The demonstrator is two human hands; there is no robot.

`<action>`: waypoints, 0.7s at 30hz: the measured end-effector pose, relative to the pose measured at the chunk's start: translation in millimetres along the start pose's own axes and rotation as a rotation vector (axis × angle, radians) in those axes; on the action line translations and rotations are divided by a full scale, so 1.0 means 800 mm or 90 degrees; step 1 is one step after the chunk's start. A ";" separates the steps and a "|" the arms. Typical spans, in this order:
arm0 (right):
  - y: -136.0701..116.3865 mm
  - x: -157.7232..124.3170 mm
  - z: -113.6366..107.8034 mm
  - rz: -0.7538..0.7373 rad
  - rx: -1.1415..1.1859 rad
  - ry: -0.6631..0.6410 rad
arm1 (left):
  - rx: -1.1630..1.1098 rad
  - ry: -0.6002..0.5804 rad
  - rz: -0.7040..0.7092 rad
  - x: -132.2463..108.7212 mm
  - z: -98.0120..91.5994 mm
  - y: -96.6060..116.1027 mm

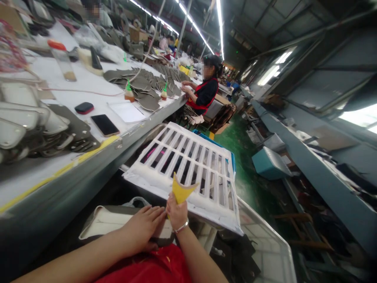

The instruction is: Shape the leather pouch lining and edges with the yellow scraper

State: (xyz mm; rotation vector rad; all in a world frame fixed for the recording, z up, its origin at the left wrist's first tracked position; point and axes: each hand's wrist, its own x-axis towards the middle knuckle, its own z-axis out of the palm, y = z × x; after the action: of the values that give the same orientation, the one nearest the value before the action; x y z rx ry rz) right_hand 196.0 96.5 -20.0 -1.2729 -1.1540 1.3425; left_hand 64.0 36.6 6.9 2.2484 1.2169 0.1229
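Observation:
My right hand (pixel 177 212) is closed around the narrow end of a yellow flared piece (pixel 182 190) with a curved-in top edge; its exact kind is unclear. Just to the left, my left hand (pixel 145 226) lies palm down with fingers stretched out over a cream and grey panel (pixel 107 224) above my lap. Part of that panel is hidden under the hand. Right beyond both hands stands a white slatted rack (pixel 188 157), its bars wrapped in white material. The yellow piece rises in front of its near edge.
On the workbench (pixel 126 135) to the left are a phone (pixel 105 125), small glue bottles (pixel 129 93), a jar with an orange lid (pixel 61 59) and stacks of grey cut pieces (pixel 144 84). A co-worker (pixel 206 88) sits farther along. A teal box (pixel 269 163) stands across the green aisle.

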 end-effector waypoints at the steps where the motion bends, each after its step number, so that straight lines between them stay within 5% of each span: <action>1: -0.005 0.000 0.002 0.019 -0.014 -0.022 | -0.005 0.012 0.013 -0.005 -0.001 0.000; 5: -0.044 -0.001 0.011 0.056 -0.120 -0.166 | -0.075 0.133 0.008 -0.062 -0.010 -0.021; 8: -0.075 0.001 0.018 0.092 -0.257 -0.337 | -0.224 0.370 -0.179 -0.132 -0.006 -0.063; 11: -0.092 0.010 0.035 0.185 -0.352 -0.553 | -0.526 0.546 -0.358 -0.180 0.011 -0.112; 13: -0.098 0.022 0.053 0.199 -0.461 -0.649 | -0.705 0.574 -0.367 -0.186 0.023 -0.136; 16: -0.103 0.038 0.091 0.040 -0.767 -0.701 | -0.892 0.543 -0.289 -0.166 0.038 -0.150; 21: -0.089 0.040 0.163 -0.234 -1.074 -0.609 | -0.918 0.496 -0.255 -0.135 0.050 -0.143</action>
State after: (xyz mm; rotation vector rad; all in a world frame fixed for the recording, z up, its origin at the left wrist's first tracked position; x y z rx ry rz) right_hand 66.0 133.2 49.7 -1.1795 -3.3625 0.3821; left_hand -69.9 -18.6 -66.5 0.6539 1.2193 1.3113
